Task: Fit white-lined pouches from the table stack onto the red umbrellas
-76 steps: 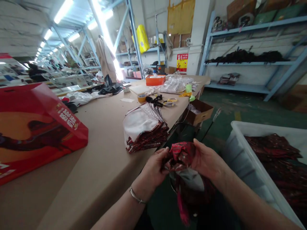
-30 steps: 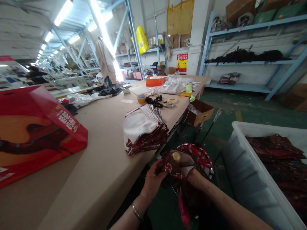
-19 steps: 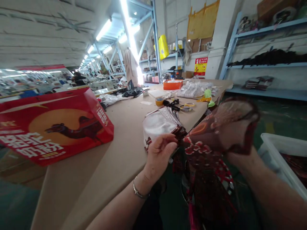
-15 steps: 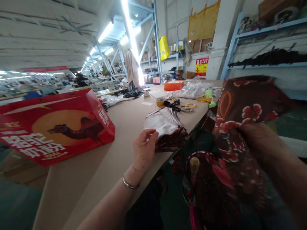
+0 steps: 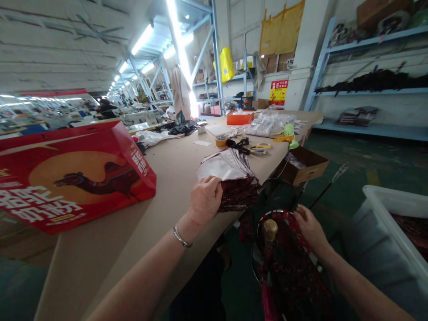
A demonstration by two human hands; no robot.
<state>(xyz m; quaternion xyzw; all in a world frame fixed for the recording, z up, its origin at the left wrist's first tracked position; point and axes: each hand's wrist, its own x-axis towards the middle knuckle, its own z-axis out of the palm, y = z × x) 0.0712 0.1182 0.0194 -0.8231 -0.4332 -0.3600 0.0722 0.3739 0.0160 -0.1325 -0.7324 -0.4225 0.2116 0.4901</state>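
Observation:
My left hand (image 5: 204, 200) is closed over the near edge of a stack of fabric pieces (image 5: 234, 171), which are white on top with dark red patterned edges. The stack lies near the right edge of the tan table (image 5: 160, 187). Below the table edge stands a round red-patterned fan (image 5: 284, 256) with a wooden knob (image 5: 270, 226). My right hand (image 5: 309, 225) grips the fan's upper right rim with curled fingers. A bracelet shows on my left wrist.
A red gift bag with a camel picture (image 5: 76, 178) lies on the left of the table. Tape roll (image 5: 220, 141), scissors (image 5: 261, 149) and an orange box (image 5: 240, 118) sit further back. An open cardboard box (image 5: 304, 162) and a white bin (image 5: 394, 209) stand at right.
My right hand held a patterned cover high; that cover is gone and the hand has dropped to the fan's rim. My left hand moved from the cover onto the stack's near edge.

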